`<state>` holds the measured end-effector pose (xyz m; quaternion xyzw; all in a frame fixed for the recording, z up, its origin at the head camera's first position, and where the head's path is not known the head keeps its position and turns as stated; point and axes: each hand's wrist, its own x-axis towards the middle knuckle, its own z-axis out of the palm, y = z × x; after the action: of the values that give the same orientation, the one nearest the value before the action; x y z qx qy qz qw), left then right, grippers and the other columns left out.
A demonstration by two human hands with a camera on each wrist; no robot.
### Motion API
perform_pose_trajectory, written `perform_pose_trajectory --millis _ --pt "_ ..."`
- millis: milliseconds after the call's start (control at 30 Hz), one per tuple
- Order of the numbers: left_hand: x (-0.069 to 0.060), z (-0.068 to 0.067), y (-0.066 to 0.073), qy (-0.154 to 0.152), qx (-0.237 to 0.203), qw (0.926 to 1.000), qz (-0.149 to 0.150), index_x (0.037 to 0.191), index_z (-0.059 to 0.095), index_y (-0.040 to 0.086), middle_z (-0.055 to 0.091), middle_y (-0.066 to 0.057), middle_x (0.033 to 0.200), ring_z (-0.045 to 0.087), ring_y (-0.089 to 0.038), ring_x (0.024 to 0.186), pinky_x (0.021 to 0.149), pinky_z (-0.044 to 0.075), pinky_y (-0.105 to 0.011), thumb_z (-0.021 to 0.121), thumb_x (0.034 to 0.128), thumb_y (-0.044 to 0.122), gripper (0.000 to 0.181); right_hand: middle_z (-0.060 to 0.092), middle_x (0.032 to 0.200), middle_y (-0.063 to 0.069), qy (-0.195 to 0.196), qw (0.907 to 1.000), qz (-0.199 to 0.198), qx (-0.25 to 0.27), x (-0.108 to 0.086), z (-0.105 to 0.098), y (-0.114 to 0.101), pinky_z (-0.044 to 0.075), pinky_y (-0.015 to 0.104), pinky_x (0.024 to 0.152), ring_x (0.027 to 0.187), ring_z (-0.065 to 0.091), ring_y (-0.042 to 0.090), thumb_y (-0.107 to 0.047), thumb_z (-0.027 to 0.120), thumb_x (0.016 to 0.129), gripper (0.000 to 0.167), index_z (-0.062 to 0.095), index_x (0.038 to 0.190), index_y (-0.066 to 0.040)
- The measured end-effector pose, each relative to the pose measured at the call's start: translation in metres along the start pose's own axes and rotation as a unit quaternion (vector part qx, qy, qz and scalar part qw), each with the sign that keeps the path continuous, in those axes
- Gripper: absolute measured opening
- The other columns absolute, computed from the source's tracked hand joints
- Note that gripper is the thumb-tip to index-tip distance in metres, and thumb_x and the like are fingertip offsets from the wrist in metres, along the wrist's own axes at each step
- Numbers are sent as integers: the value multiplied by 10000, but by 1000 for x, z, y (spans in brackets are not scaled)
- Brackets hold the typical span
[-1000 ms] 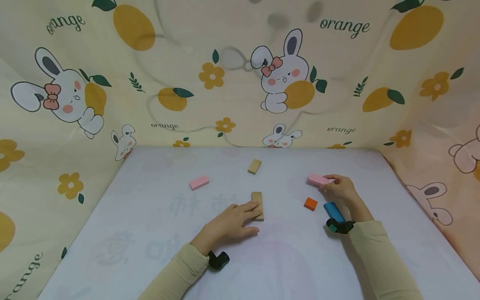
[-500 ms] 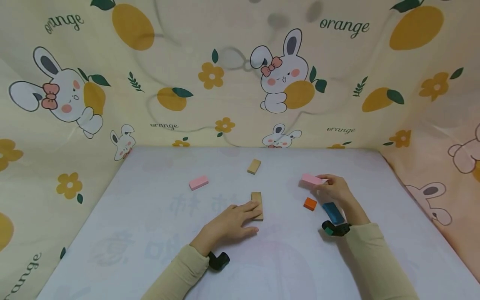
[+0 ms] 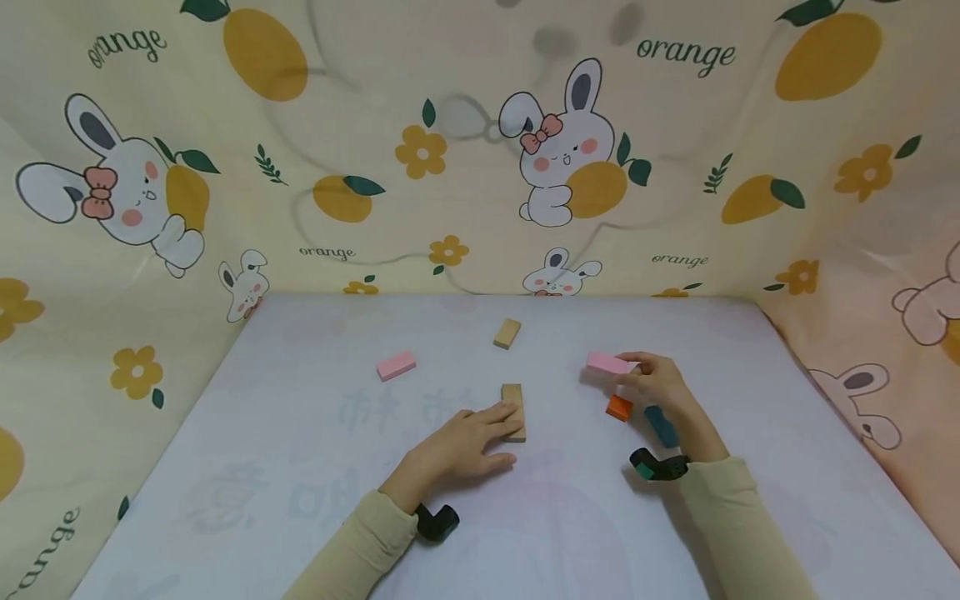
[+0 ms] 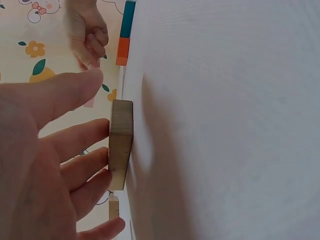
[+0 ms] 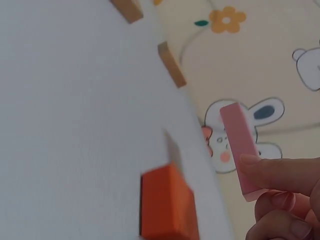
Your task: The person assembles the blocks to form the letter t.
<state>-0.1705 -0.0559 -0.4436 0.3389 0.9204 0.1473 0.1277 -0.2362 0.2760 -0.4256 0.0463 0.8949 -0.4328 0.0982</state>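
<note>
My left hand (image 3: 461, 446) rests its fingertips on top of a plain wooden block (image 3: 512, 393), which lies flat on the table. In the left wrist view the fingers are extended against this block's upper face, with the thumb apart from it. My right hand (image 3: 658, 382) pinches a pink block (image 3: 606, 363) by one end between thumb and fingers. A shadow lies under the pink block, which is held slightly above the table. Just below it on the table sits an orange block (image 3: 618, 407). A blue block (image 3: 662, 427) lies beside the right wrist, partly covered by it.
A second pink block (image 3: 396, 366) lies at the left of the table (image 3: 300, 350). Farther back is a smaller wooden block (image 3: 507, 333). A printed cloth (image 3: 465, 208) with rabbits and oranges stands behind the table and along its sides.
My right hand has moved left with the pink block, from above the blue block to just behind the orange one. My left hand has stayed on the wooden block.
</note>
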Motion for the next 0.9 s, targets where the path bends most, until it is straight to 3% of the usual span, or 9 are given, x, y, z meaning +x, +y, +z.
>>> perform_pose_trajectory --millis 233,900 --pt "-1 1 0 35 152 9999 11 1477 399 204 299 4 1601 342 -154 1464 1146 344 -446 530 957 458 593 441 665 -67 -26 9998 -170 95 -4 9 -10 354 212 553 636 409 87 -170 667 884 513 521 1343 6" --pt "0 -1 -1 -35 -14 10000 4 1469 413 192 296 6 1602 346 -151 1463 1153 336 -456 538 956 447 586 462 662 -70 -279 9982 -333 422 -1 40 -21 285 210 495 569 383 72 -153 697 850 496 562 1306 -11"
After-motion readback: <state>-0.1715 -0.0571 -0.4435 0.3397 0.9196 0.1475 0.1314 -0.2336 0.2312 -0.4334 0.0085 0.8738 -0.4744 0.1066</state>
